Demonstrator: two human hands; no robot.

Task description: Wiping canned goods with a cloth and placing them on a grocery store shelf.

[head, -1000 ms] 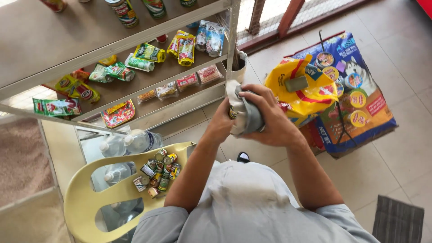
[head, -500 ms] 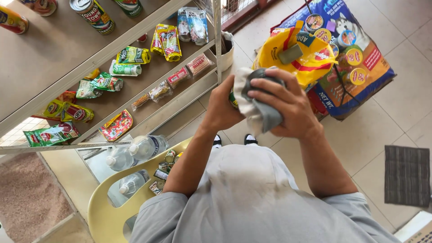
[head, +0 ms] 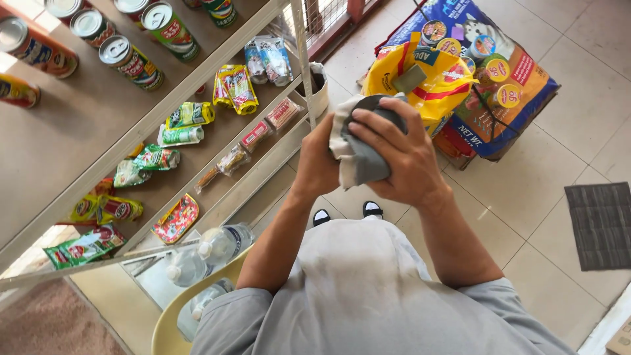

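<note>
Both hands are raised in front of my chest, over the tiled floor. My left hand (head: 317,164) grips a round can-shaped thing from the left side; the thing itself is almost wholly hidden. A grey and white cloth (head: 358,161) is wrapped around it. My right hand (head: 397,154) presses that cloth over the top and right side, fingers spread across it. The hands touch each other through the bundle. The metal shelf unit (head: 217,128) stands just to their left.
Tins (head: 135,62) line the upper shelf and small snack packets (head: 235,87) the lower ones. Large pet food bags (head: 499,85) and a yellow bag (head: 427,85) sit on the floor ahead. A yellow chair (head: 172,315) holds plastic bottles (head: 223,242). A dark mat (head: 601,223) lies right.
The cloth now covers the can that showed a second ago. My right hand has shifted over the top of the bundle. The view has tipped toward the upper shelf.
</note>
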